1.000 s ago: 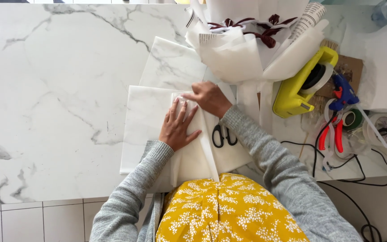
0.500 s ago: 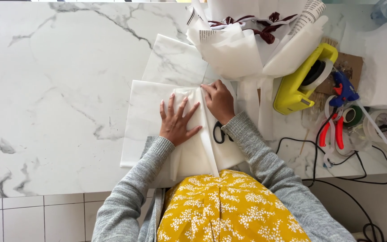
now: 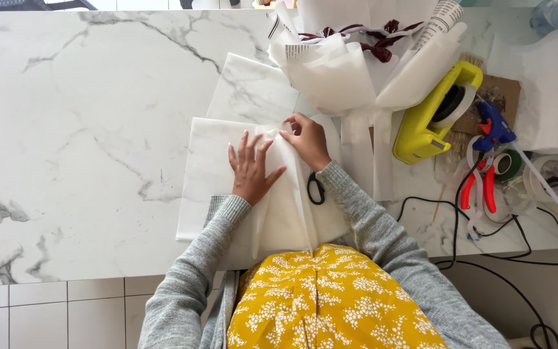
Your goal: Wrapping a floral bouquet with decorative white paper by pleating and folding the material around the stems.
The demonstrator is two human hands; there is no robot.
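Head view looks straight down on a white marble table (image 3: 85, 129) with grey veins. To the left of my work the marble runs wide and bare to the table's near edge, where pale floor tiles (image 3: 46, 310) show; the right side is crowded.

White paper sheets (image 3: 208, 168) lie stacked in front of me, their near edge reaching my yellow flowered lap. My left hand (image 3: 250, 171) lies flat on the paper, fingers spread, gripping nothing. My right hand (image 3: 306, 139) sits just right of it, fingers curled at a raised fold of the same paper; the fingertips seem to pinch that fold, though my knuckles hide the grip.

Black scissors (image 3: 316, 189) lie just beside my right wrist, partly under the sleeve, so only the handles show. Beyond my hands stands a bouquet (image 3: 350, 64) wrapped in white paper, with dark red pieces at its top; the frame cuts off its far end. Right of it are a yellow tape dispenser (image 3: 421, 123), a blue glue gun (image 3: 492, 126), red pliers (image 3: 476, 190) and tape rolls (image 3: 508, 165), close together and overlapping. Black cables (image 3: 485, 232) loop over the table's near right edge, toward the floor.
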